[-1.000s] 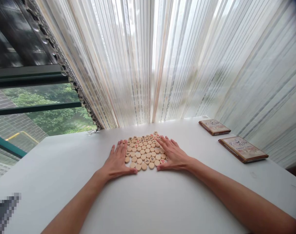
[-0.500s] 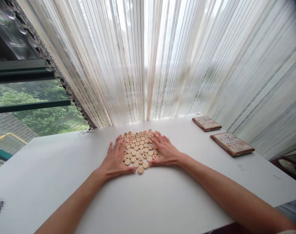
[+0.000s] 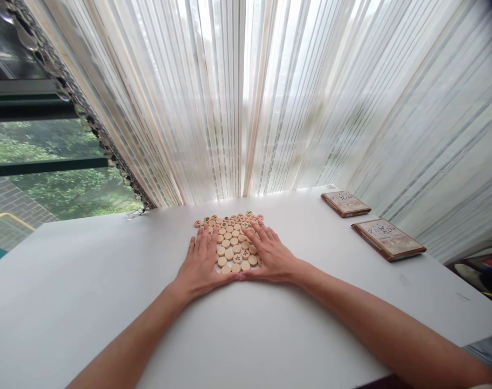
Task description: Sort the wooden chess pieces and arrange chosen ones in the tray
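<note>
Several round pale wooden game pieces (image 3: 231, 243) with red or black marks lie flat in a tight cluster on the white table (image 3: 246, 324). My left hand (image 3: 201, 263) lies flat, fingers stretched out, against the cluster's left side. My right hand (image 3: 269, 253) lies flat the same way on the right side, partly over some pieces. The two thumbs meet at the near edge of the cluster. Neither hand grips anything.
Two flat brown box halves lie at the table's right: one box (image 3: 345, 203) further back, the other box (image 3: 387, 239) nearer. Striped sheer curtains (image 3: 270, 97) hang behind the table. A window (image 3: 47, 162) shows at the left.
Both hands have slid inward, squeezing the pieces into a narrower cluster; the thumbs now touch at its near edge. The camera view has shifted slightly.
</note>
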The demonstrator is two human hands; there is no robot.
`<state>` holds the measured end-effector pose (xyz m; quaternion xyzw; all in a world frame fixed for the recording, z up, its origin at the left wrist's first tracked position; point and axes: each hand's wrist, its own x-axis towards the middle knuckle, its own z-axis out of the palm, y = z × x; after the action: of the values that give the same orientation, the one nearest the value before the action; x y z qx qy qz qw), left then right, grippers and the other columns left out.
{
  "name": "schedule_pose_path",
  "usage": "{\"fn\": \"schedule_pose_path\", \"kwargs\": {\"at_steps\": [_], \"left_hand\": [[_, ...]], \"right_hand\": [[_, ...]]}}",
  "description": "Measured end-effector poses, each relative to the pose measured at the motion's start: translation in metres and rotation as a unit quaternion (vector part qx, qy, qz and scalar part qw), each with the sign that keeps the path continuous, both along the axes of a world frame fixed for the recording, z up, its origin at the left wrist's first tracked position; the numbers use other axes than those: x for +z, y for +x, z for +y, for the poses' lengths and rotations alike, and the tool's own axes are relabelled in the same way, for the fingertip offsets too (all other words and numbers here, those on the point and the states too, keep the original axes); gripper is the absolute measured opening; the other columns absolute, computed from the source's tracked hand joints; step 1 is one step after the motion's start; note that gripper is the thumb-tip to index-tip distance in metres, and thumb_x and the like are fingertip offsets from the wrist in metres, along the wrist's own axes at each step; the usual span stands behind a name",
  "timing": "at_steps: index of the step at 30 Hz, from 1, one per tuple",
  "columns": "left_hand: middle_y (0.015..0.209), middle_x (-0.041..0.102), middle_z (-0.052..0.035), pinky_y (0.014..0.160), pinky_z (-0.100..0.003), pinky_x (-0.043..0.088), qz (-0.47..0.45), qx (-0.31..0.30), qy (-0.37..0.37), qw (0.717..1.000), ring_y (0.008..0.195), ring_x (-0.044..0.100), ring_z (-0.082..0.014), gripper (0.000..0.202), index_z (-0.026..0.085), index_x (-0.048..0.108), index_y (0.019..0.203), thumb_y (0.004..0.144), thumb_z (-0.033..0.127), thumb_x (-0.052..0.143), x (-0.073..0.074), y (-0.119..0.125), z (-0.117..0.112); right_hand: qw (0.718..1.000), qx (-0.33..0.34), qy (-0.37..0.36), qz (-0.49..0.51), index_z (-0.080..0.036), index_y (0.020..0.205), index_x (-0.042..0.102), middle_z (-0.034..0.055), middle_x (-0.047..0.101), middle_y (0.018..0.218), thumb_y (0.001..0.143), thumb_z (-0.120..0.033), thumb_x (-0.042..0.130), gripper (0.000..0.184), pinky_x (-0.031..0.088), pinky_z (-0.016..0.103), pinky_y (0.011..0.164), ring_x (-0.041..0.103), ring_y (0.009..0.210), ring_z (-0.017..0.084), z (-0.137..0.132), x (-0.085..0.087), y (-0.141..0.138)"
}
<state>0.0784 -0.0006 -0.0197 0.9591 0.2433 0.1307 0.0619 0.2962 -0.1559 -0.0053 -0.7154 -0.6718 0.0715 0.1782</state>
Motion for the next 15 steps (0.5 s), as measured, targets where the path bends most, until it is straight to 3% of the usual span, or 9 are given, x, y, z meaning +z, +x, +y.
{"fn": "schedule_pose_path", "kwargs": {"at_steps": [6,9,12,15], "left_hand": [[0.174,0.018,-0.0278,0.125,-0.072,0.015,-0.039,-0.008,0.031,0.999,0.161,0.016,-0.0484,0.129,0.018,0.012,0.169,0.074,0.087,0.065,0.0,0.0,-0.001],[0.171,0.023,-0.0299,0.123,-0.076,0.012,-0.076,-0.027,0.051,0.995,0.159,0.018,-0.0513,0.115,0.016,0.019,0.166,0.081,0.076,0.068,0.009,-0.005,-0.007],[0.165,0.038,-0.0225,0.125,-0.069,0.022,-0.103,-0.072,0.083,0.989,0.156,0.031,-0.0461,0.085,0.022,0.031,0.162,0.092,0.061,0.063,0.018,-0.027,-0.009],[0.153,0.051,-0.0175,0.118,-0.058,0.041,-0.117,-0.084,0.095,0.985,0.143,0.05,-0.0389,0.062,0.024,0.042,0.154,0.099,0.049,0.056,0.021,-0.062,-0.001]], "right_hand": [[0.999,-0.016,0.027,-0.022,-0.02,0.169,0.022,0.0209,0.012,0.177,0.071,-0.095,0.061,0.129,0.016,0.07,0.127,0.009,0.162,0.046,0.003,0.003,-0.004],[0.997,-0.03,0.039,-0.053,-0.022,0.168,0.024,0.016,0.014,0.177,0.072,-0.093,0.063,0.126,0.014,0.062,0.13,0.007,0.164,0.04,-0.006,0.01,-0.008],[0.994,-0.064,0.037,-0.082,-0.029,0.166,0.031,0.0096,0.023,0.176,0.084,-0.086,0.059,0.104,0.015,0.051,0.131,0.013,0.164,0.032,-0.034,0.012,0.004],[0.981,-0.164,0.028,-0.097,-0.031,0.163,0.037,0.0103,0.032,0.173,0.089,-0.075,0.062,0.09,0.019,0.051,0.13,0.02,0.162,0.033,-0.086,0.014,0.046]]}}
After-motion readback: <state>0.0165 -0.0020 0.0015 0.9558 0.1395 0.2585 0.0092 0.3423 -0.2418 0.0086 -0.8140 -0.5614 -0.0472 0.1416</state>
